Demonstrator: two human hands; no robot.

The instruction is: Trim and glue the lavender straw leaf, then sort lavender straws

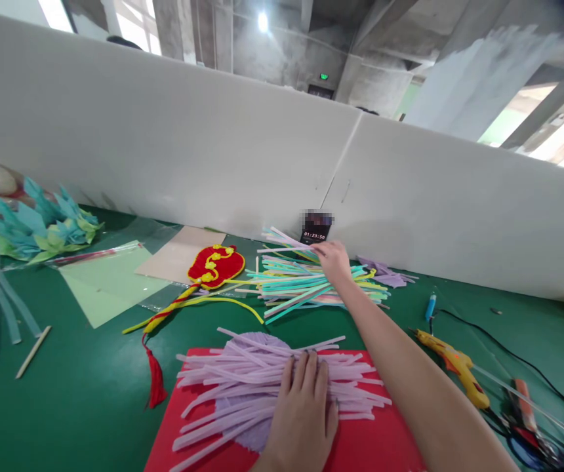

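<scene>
My left hand (304, 410) lies flat, fingers together, on a bundle of lilac pipe cleaners (242, 387) spread over a lilac round piece on a red sheet (375, 446). My right hand (334, 261) reaches far forward to a pile of mixed pastel pipe cleaners (302, 285). Its fingers pinch a lilac one (282, 246) at the top of that pile. Left of the pile lies a red and yellow ornament (216, 265) with a twisted cord and red tassel (155, 380).
A white partition wall (213, 151) runs along the back of the green table (65, 393). A phone showing a timer (315, 229) leans against it. A yellow glue gun (454, 364) and cables lie right; paper flowers (40, 226), plastic sheets and a stick (32, 352) lie left.
</scene>
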